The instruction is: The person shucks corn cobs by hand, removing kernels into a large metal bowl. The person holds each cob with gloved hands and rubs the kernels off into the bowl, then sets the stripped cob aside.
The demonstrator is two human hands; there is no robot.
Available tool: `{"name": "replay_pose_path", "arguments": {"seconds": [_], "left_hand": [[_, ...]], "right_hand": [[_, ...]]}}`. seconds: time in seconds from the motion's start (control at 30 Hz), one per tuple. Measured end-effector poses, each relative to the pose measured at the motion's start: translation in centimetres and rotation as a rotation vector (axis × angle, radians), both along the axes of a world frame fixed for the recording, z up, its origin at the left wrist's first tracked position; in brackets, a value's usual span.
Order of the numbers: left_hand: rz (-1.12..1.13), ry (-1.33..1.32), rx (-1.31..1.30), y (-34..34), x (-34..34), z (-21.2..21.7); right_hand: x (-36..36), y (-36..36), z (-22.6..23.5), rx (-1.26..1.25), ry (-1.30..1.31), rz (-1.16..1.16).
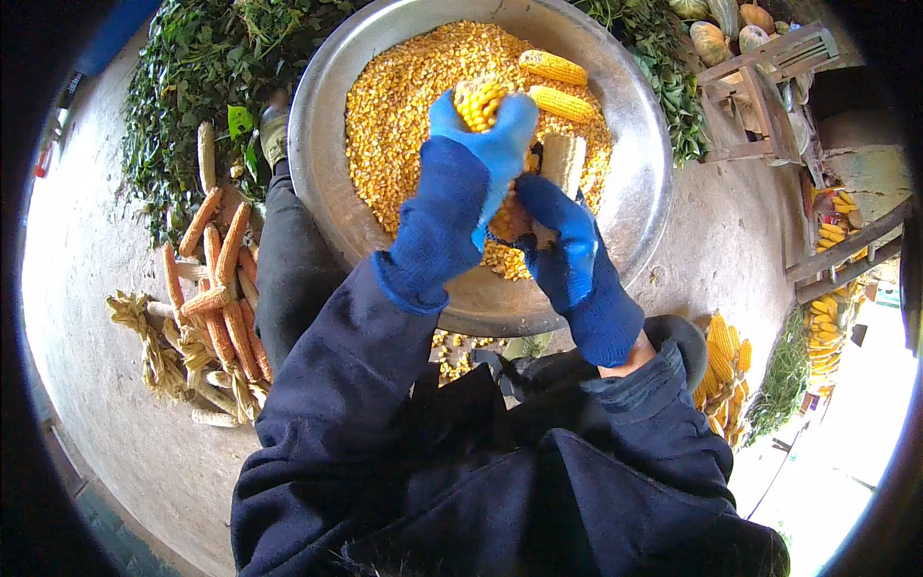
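My left hand (488,144), in a blue work glove, is closed around a corn cob (479,103) whose yellow-kernelled end sticks out above the fingers. Just below and to the right, my right hand (567,231), also gloved in blue, curls its fingers against the orange-brown lower part between the hands. Its fingertips are partly hidden. Both hands are over a wide metal basin (646,207) holding loose yellow kernels (404,106). A pale stripped cob (563,162) lies beside my right hand. Two full yellow cobs (558,85) rest on the kernels at the far right.
Bare orange cobs and husks (216,298) are heaped on the concrete floor at left. Green leafy stems (183,96) lie beyond them. Yellow corn (723,370) is piled at right, below a wooden stool (760,91). Pumpkins (710,40) sit at the far right.
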State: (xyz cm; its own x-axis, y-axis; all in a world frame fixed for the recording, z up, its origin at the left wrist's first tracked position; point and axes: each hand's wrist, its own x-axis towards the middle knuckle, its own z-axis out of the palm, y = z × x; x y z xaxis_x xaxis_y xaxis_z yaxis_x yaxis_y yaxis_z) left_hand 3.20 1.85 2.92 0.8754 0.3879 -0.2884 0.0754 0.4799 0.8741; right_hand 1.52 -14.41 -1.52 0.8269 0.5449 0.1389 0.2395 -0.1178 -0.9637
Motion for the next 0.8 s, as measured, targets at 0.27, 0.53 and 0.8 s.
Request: {"name": "replay_pose_path", "arguments": {"seconds": [0.27, 0.53, 0.8], "left_hand": [[0.014, -0.313, -0.368, 0.6, -0.2, -2.7], [-0.020, -0.214, -0.210, 0.8, 1.4, -2.8], [-0.014, -0.280, -0.374, 1.7, 1.3, -2.8]], "right_hand": [[-0.1, 1.9, 1.7, 0.365, 0.766, -0.274], [0.2, -1.1, -2.8, -0.276, -0.467, -0.056], [-0.8, 3.3, 3.1, 0.282, 0.537, -0.302]]}}
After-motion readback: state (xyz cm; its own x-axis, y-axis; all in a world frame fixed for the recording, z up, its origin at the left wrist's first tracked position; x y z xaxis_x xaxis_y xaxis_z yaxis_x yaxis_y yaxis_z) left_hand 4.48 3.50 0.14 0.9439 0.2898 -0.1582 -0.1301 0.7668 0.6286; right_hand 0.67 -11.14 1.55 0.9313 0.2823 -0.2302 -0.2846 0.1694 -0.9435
